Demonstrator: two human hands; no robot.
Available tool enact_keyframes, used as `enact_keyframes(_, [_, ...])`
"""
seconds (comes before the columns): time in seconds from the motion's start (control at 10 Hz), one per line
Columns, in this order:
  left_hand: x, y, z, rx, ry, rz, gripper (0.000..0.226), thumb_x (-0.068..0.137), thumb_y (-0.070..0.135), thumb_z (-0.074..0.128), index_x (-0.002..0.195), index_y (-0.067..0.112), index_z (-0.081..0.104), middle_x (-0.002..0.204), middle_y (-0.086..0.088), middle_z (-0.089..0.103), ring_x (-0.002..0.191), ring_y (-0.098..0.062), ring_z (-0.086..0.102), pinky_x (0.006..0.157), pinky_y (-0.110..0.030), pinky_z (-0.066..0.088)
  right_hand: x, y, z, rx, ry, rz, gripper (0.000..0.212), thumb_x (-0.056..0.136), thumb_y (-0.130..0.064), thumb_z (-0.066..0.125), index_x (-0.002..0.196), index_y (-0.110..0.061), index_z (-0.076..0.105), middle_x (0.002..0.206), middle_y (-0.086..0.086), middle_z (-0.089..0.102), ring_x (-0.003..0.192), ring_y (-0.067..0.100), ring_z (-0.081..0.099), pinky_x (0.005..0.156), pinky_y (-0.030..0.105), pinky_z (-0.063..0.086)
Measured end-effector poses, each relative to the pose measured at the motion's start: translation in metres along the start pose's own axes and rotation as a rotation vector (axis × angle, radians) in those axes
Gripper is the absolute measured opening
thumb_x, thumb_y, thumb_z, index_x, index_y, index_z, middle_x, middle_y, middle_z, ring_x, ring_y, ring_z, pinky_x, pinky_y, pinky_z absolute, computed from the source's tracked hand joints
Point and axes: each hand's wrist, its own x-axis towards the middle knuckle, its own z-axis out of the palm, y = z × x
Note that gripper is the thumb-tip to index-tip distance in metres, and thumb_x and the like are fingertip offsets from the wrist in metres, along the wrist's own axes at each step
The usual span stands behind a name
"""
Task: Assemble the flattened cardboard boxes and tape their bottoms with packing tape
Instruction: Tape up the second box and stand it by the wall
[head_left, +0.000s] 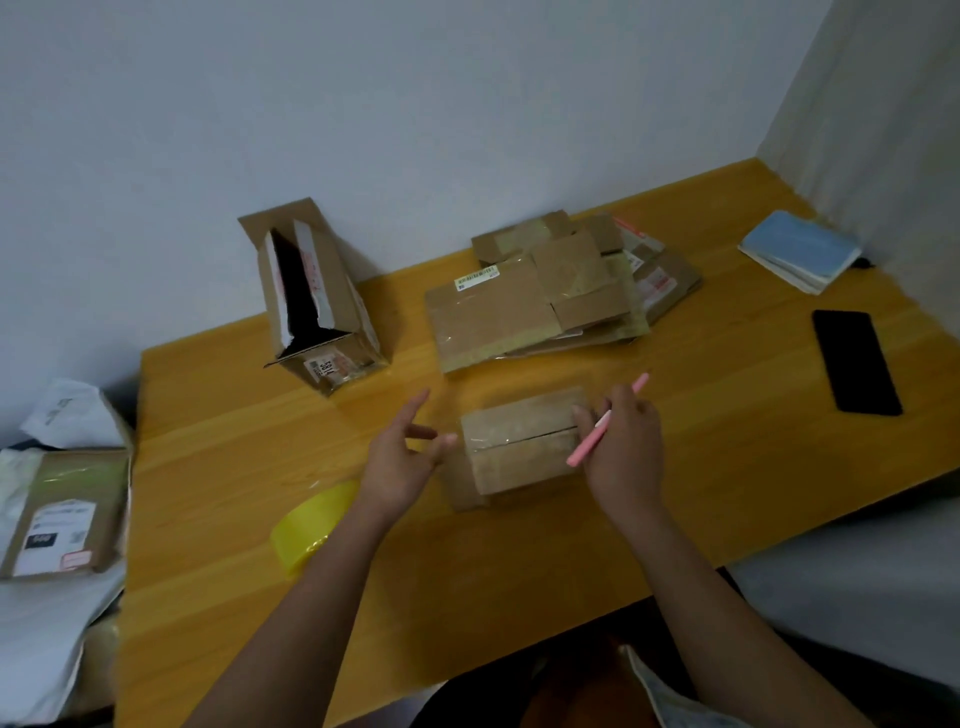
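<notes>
A small cardboard box stands bottom-up at the middle of the wooden table, its two flaps meeting in a seam under clear tape. My right hand grips a pink cutter and its fingertips touch the box's right end. My left hand hovers at the box's left end with fingers spread, fingertips close to the clear tape there; contact is unclear. A yellow roll of packing tape lies beside my left forearm. Flattened boxes are piled behind.
An assembled box stands on end at the back left, open flaps up. A black phone and a blue notebook stack lie at the right. Labelled parcels and white bags sit off the table's left edge.
</notes>
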Motion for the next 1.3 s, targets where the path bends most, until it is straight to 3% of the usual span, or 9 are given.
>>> enact_keyframes(0.1, [-0.013, -0.013, -0.042, 0.295, 0.091, 0.019, 0.041, 0.093, 0.024, 0.064, 0.133, 0.021, 0.055, 0.114, -0.004, 0.063, 0.090, -0.019, 0.065, 0.069, -0.027, 0.053, -0.010, -0.032, -0.003, 0.093, 0.053, -0.193, 0.020, 0.094, -0.022, 0.063, 0.086, -0.024, 0.044, 0.086, -0.001, 0.056, 0.070, 0.006, 0.054, 0.050, 0.023, 0.042])
enact_keyframes(0.2, [-0.029, -0.043, -0.079, 0.609, 0.050, -0.094, 0.041, 0.093, 0.037, 0.062, 0.129, 0.017, 0.058, 0.125, -0.009, 0.059, 0.110, -0.024, 0.058, 0.087, -0.037, 0.049, -0.028, -0.071, 0.012, 0.316, -0.170, -0.249, 0.026, 0.099, -0.021, 0.053, 0.076, -0.028, 0.043, 0.089, -0.002, 0.067, 0.073, 0.006, 0.063, 0.057, 0.030, 0.051])
enact_keyframes(0.4, [-0.058, -0.081, -0.098, 0.366, 0.049, -0.198, 0.046, 0.088, 0.044, 0.065, 0.124, 0.015, 0.059, 0.111, -0.004, 0.062, 0.101, -0.022, 0.057, 0.078, -0.028, 0.040, -0.068, -0.104, 0.073, 0.348, -0.662, -0.201, 0.025, 0.101, -0.027, 0.032, 0.085, -0.031, 0.051, 0.100, 0.017, 0.065, 0.094, 0.033, 0.060, 0.084, 0.040, 0.049])
enact_keyframes(0.5, [-0.069, -0.096, -0.111, 0.186, 0.030, -0.177, 0.024, 0.085, 0.037, 0.072, 0.100, 0.020, 0.065, 0.090, 0.001, 0.064, 0.083, -0.017, 0.058, 0.068, -0.025, 0.042, -0.073, -0.093, 0.102, 0.200, -0.710, -0.239, 0.034, 0.094, -0.006, 0.044, 0.082, -0.038, 0.040, 0.093, 0.016, 0.065, 0.090, 0.031, 0.064, 0.078, 0.044, 0.052])
enact_keyframes(0.7, [-0.089, -0.115, -0.128, -0.037, -0.022, -0.141, 0.027, 0.083, 0.035, 0.070, 0.104, 0.019, 0.068, 0.097, 0.000, 0.066, 0.085, -0.010, 0.060, 0.069, -0.018, 0.045, -0.072, -0.087, 0.138, 0.157, -0.796, -0.299, 0.046, 0.082, 0.013, 0.048, 0.078, -0.030, 0.032, 0.108, 0.030, 0.060, 0.107, 0.041, 0.059, 0.074, 0.046, 0.050])
enact_keyframes(0.9, [-0.089, -0.125, -0.134, -0.159, 0.006, -0.161, 0.020, 0.088, 0.021, 0.069, 0.107, 0.018, 0.068, 0.100, 0.002, 0.065, 0.079, 0.005, 0.059, 0.067, -0.011, 0.045, -0.067, -0.082, 0.168, 0.105, -0.885, -0.271, 0.049, 0.083, 0.016, 0.051, 0.077, -0.030, 0.033, 0.110, 0.009, 0.059, 0.114, 0.019, 0.057, 0.069, 0.012, 0.044])
enact_keyframes(1.1, [-0.085, -0.131, -0.138, -0.247, 0.009, -0.190, 0.024, 0.088, 0.020, 0.068, 0.112, 0.017, 0.067, 0.101, 0.006, 0.064, 0.082, 0.005, 0.060, 0.070, -0.011, 0.046, -0.062, -0.085, 0.176, 0.130, -0.856, -0.201, 0.033, 0.089, 0.011, 0.051, 0.082, -0.019, 0.040, 0.103, 0.024, 0.062, 0.087, 0.015, 0.057, 0.066, 0.013, 0.042])
enact_keyframes(1.2, [-0.083, -0.133, -0.140, -0.283, 0.003, -0.205, 0.030, 0.085, 0.027, 0.069, 0.114, 0.018, 0.066, 0.105, 0.006, 0.065, 0.092, -0.004, 0.060, 0.074, -0.015, 0.046, -0.060, -0.084, 0.177, 0.078, -0.895, -0.261, 0.037, 0.088, 0.007, 0.052, 0.081, -0.027, 0.040, 0.106, 0.020, 0.062, 0.082, 0.013, 0.055, 0.066, 0.020, 0.043])
enact_keyframes(1.3, [-0.081, -0.135, -0.143, -0.320, -0.011, -0.209, 0.028, 0.085, 0.026, 0.068, 0.112, 0.016, 0.067, 0.102, 0.001, 0.065, 0.093, -0.011, 0.061, 0.075, -0.019, 0.048, -0.060, -0.092, 0.178, -0.084, -0.833, -0.485, 0.009, 0.102, -0.017, 0.041, 0.099, -0.018, 0.049, 0.098, 0.015, 0.055, 0.065, 0.008, 0.051, 0.054, 0.017, 0.044])
